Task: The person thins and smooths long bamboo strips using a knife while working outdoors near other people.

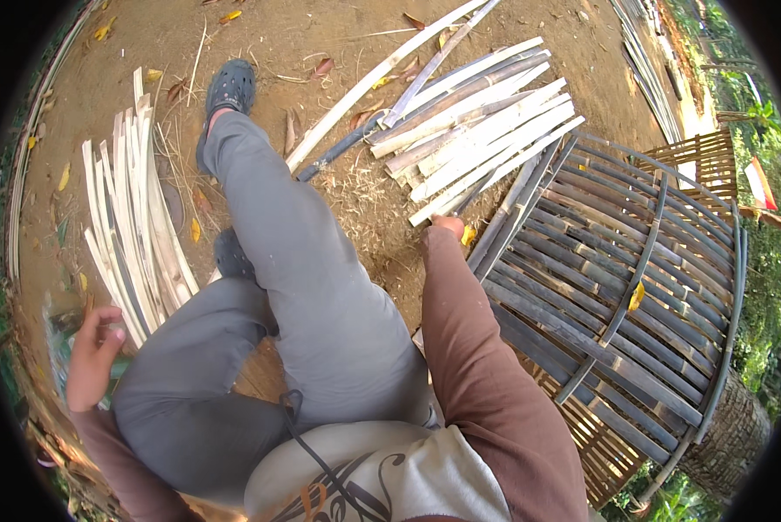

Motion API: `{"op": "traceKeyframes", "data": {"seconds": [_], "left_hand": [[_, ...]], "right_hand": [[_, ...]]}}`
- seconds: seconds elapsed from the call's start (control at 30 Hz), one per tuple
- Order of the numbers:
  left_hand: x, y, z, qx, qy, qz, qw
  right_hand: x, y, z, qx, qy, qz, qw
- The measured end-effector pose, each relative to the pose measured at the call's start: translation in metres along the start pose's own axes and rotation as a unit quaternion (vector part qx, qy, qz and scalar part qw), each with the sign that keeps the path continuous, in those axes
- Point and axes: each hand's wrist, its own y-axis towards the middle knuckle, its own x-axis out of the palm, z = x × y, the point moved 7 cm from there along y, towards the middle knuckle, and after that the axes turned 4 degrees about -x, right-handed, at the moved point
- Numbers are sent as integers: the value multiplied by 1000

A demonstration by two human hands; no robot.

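Note:
My left hand [94, 355] is held beside my bent knee, its fingers loosely curled and apart, with nothing in it. Close to it on the ground lies a bundle of split bamboo strips [136, 217], pale and long. My right arm reaches forward, and my right hand [447, 225] is closed at the near edge of a second pile of bamboo strips [486, 113]. A dark, narrow piece [475, 197] runs out from that hand toward the pile; whether it is a blade or a strip I cannot tell. Most of the right fingers are hidden.
On the right stands a slatted dark bamboo frame [616, 261] with curved poles, beside a tree trunk [725, 439]. A long pale bamboo length [364, 91] lies past my outstretched foot in a grey clog [231, 87]. Shavings [355, 191] and yellow leaves litter the dirt.

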Motion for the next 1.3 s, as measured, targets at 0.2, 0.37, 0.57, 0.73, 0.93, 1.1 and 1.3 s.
{"op": "traceKeyframes", "data": {"seconds": [0.2, 0.37, 0.57, 0.73, 0.93, 1.1, 1.3], "left_hand": [[8, -5, 31, 49, 3, -11, 999], [30, -27, 62, 68, 7, -15, 998], [79, -78, 142, 183, 77, -33, 980], [173, -118, 212, 247, 68, -202, 945], [268, -87, 245, 185, -55, -300, 934], [273, -89, 255, 250, -122, -340, 898], [168, -100, 218, 227, -200, -248, 920]], "right_hand": [[-6, -16, 8, -31, 213, -133, 967], [-73, -93, -15, -104, 322, -173, 925], [-163, -161, -44, -241, 300, -159, 909], [-220, -274, -73, -213, 380, -267, 860], [-235, -381, -89, -316, 353, -318, 821], [-242, -432, -117, -416, 298, -352, 784], [-230, -429, -148, -383, 236, -391, 803]]}}
